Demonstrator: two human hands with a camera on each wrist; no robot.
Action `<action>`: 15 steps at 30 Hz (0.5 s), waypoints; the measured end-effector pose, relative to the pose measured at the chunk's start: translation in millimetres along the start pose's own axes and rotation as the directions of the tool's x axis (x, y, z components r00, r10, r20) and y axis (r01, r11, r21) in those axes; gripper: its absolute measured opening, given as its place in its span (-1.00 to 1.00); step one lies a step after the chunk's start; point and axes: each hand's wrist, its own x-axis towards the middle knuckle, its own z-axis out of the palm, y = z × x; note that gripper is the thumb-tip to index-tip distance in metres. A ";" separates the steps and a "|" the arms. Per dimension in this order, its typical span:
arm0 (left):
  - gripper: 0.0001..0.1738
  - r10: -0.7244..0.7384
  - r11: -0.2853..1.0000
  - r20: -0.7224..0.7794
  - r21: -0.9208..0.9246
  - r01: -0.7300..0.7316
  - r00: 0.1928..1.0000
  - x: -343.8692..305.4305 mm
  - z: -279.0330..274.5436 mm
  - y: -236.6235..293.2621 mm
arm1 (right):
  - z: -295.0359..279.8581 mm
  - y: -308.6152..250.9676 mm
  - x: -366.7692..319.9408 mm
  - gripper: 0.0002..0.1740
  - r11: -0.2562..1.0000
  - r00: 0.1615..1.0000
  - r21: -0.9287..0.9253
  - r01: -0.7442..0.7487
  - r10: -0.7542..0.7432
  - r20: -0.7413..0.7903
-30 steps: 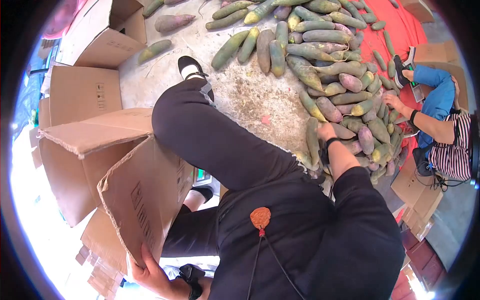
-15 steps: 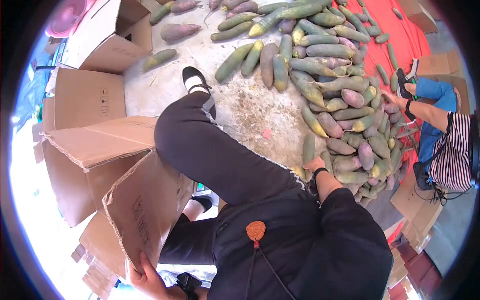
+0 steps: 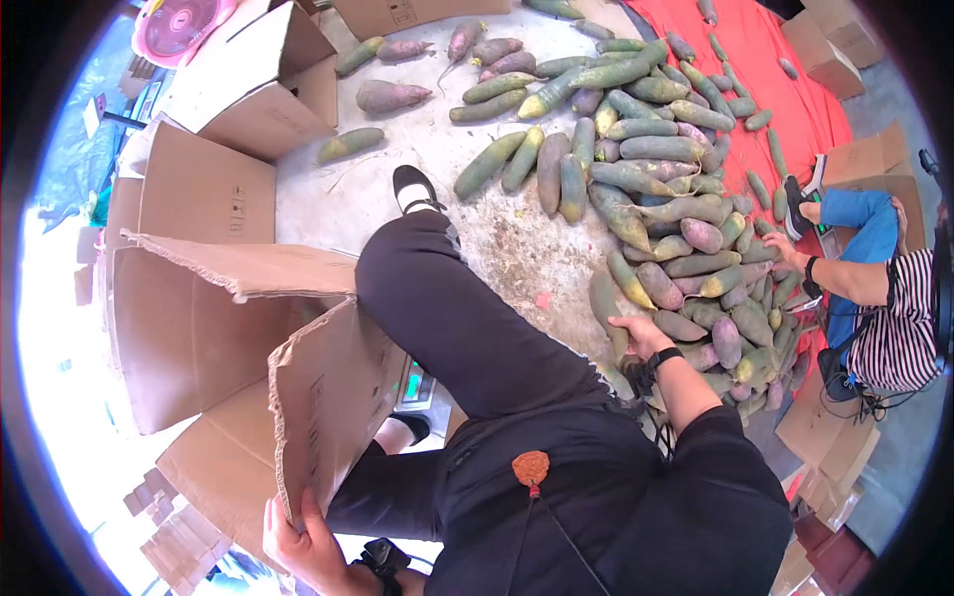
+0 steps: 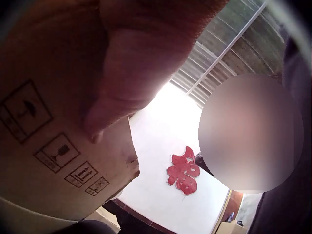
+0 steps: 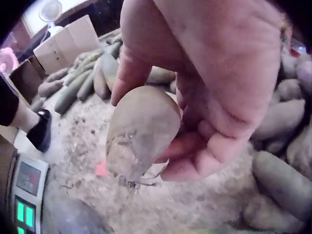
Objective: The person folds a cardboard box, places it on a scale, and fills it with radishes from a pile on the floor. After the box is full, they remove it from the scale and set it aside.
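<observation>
At the near edge of the radish pile, the right hand (image 3: 641, 338) grips a long green radish (image 3: 604, 303). Close up in the right wrist view, the fingers and thumb of that hand (image 5: 209, 92) curl round the radish (image 5: 141, 131), its root end toward the camera. At lower left the left hand (image 3: 306, 544) pinches the edge of an open cardboard box flap (image 3: 333, 397), thumb on the printed face. The left wrist view shows the thumb of the left hand (image 4: 141, 58) against the printed cardboard (image 4: 63, 180).
A heap of green and purple radishes (image 3: 661, 149) covers the floor and a red sheet (image 3: 765, 89). Another person (image 3: 894, 298) sits at the right, reaching into the pile. More boxes (image 3: 209, 189) stand at the left; a scale (image 3: 415, 385) with a green display is beside the leg.
The head view has shifted, so the scene sits farther right and lower. The right hand's fingers have come round the long radish at the pile's edge. The left hand keeps its hold on the flap.
</observation>
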 end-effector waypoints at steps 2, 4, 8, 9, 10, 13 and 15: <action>-0.84 0.131 0.980 0.053 0.144 -0.137 0.990 2.6 -2.9 3.1 | 17.6 -30.8 -16.0 -0.62 0.979 0.979 -0.067 0.190 -0.184 0.091; -0.85 0.161 0.980 0.003 0.119 -0.160 0.987 2.1 0.6 4.7 | 34.3 -65.2 -27.4 -0.56 0.900 0.914 -0.184 0.396 -0.367 0.173; -0.84 0.151 0.980 -0.012 0.130 -0.148 0.988 1.1 0.7 9.5 | 113.2 -137.5 -115.4 -0.44 0.630 0.600 -0.034 0.776 -0.720 0.347; -0.83 0.158 0.978 -0.024 0.140 -0.153 0.987 0.6 -0.1 11.5 | 131.9 -154.0 -146.8 -0.44 0.550 0.516 -0.043 0.834 -0.751 0.411; -0.83 0.160 0.978 -0.029 0.140 -0.155 0.987 -0.1 -1.1 11.9 | 150.2 -166.7 -182.0 -0.44 0.467 0.430 -0.044 0.883 -0.770 0.471; -0.82 0.184 0.968 -0.023 0.180 -0.177 0.983 -1.4 0.1 13.3 | 205.3 -179.7 -268.5 -0.39 0.266 0.143 0.123 0.956 -0.791 0.595; -0.83 0.171 0.973 -0.032 0.163 -0.164 0.985 -2.0 0.2 15.4 | 238.8 -177.5 -306.1 -0.36 0.011 -0.108 0.182 0.983 -0.771 0.627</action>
